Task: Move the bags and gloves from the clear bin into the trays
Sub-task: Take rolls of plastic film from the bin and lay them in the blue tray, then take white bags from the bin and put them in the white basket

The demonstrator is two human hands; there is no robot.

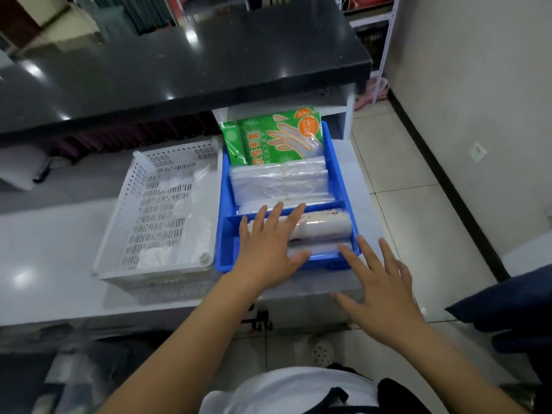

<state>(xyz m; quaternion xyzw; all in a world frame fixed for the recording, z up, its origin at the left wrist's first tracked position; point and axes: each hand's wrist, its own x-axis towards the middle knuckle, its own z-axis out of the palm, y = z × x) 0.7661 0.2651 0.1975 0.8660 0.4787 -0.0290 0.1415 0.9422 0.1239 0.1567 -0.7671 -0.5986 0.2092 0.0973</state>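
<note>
A blue divided tray sits on the white counter. Green glove packs stand upright in its far section, with folded clear bags stacked in front of them. The near compartment holds rolls of bags. My left hand lies flat with spread fingers on those rolls. My right hand hovers open at the tray's near right corner, one finger touching the rim. Left of the tray stands a white perforated basket with a few clear bags lying in it.
A black countertop overhangs the white counter at the back. A dark object lies at the far left on a white sheet. The tiled floor and a wall lie to the right, with dark fabric at the right edge.
</note>
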